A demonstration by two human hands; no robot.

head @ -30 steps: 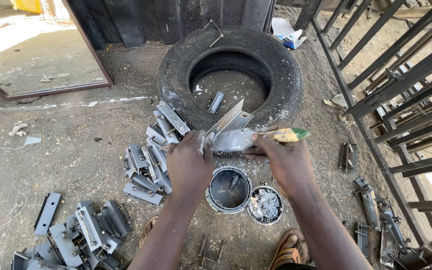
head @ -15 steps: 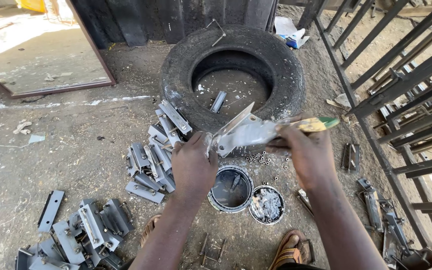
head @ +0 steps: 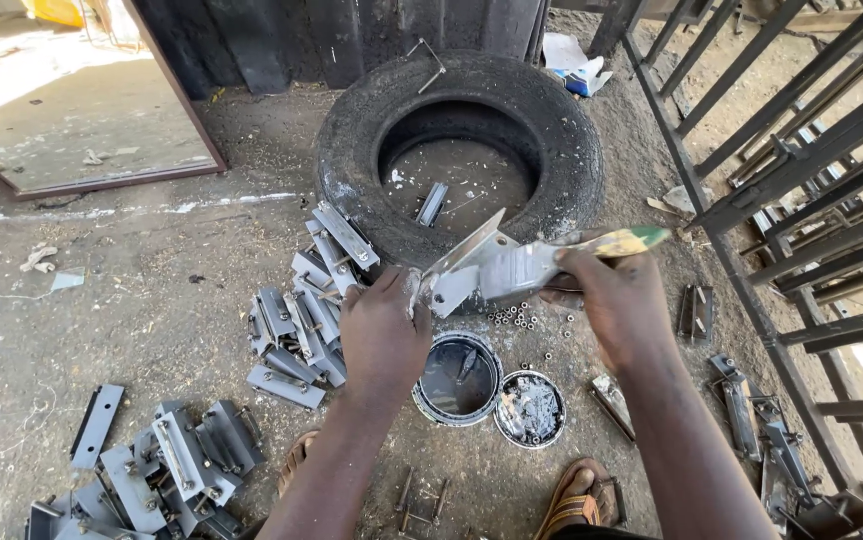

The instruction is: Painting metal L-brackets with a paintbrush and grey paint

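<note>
The bracket (head: 466,270) was gripped by the closed left hand (head: 383,335); a brush (head: 561,260) was clasped in the right hand (head: 623,305). Both were held above the can (head: 458,380), near the tyre (head: 561,150).

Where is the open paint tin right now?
The open paint tin stands on the ground at the centre of the head view, just below the left hand, with its detached lid touching it on the right.

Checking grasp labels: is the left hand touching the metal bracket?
Touching. The head view shows the left hand with its fingers closed around the lower end of the metal bracket, holding it above the open paint tin; no gap shows.
</note>
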